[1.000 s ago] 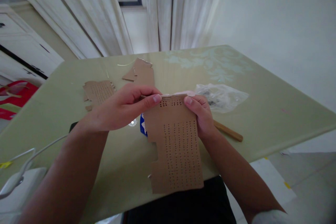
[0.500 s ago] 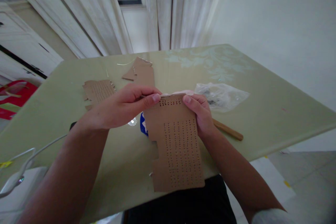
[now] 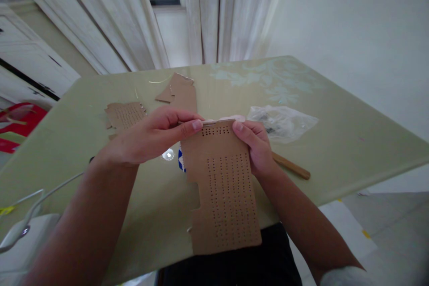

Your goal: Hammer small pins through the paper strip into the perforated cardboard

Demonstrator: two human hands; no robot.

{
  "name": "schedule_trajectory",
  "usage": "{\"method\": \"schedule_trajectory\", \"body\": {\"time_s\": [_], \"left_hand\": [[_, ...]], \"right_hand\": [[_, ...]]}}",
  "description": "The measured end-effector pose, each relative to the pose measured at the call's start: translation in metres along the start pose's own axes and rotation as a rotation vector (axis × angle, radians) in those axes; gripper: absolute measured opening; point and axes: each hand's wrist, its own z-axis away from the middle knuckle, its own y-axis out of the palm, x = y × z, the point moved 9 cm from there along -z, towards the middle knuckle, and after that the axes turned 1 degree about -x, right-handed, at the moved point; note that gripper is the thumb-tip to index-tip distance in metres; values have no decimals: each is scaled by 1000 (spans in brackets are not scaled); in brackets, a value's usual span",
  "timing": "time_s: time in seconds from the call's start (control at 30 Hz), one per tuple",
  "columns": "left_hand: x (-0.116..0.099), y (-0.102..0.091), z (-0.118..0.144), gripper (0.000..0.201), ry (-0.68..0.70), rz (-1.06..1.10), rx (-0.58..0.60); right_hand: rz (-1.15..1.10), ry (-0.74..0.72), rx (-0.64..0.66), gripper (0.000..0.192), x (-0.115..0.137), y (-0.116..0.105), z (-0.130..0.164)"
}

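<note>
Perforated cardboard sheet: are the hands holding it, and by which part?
Yes. Both hands pinch the perforated cardboard sheet at its top edge: left hand at the left corner, right hand at the right.

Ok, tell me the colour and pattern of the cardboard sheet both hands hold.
Brown cardboard sheet, punched with rows of small holes; head view.

Both forearms rise from the lower edge of the frame and converge toward its centre, the left one from the lower left corner, the right one from the lower right with a white cuff showing at its base. The left hand (image 3: 152, 136) lies palm down just left of centre, fingers curled and the thumb pressed forward against the fingertips in a pinch. The right hand (image 3: 253, 145) sits just right of centre, fingers folded under and the thumb laid flat on top, gripping.
</note>
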Motion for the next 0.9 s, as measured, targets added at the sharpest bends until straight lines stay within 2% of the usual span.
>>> {"method": "schedule_trajectory", "body": {"time_s": [0.13,0.27,0.4,0.53,0.67,0.8,0.9], "left_hand": [[9,-1,-3,41,-36,-8,24],[36,-1,-11,39,-129,-3,25],[61,5,-16,38,-183,-48,76],[69,7,-17,39,-179,-171,124],[69,3,-19,39,-147,-253,94],[79,-4,-21,39,-169,-365,70],[100,-24,-17,40,-257,-486,37]], "right_hand": [[20,22,9,37,-4,3,-4],[138,18,-28,28,-13,-4,-17],[314,-22,-67,42,-22,-15,-29],[467,-79,-59,35,-25,-16,-33],[511,-94,-50,34,-27,-14,-33],[571,-95,-43,31,-29,-14,-34],[606,-105,-38,31,-29,-15,-34]]}}
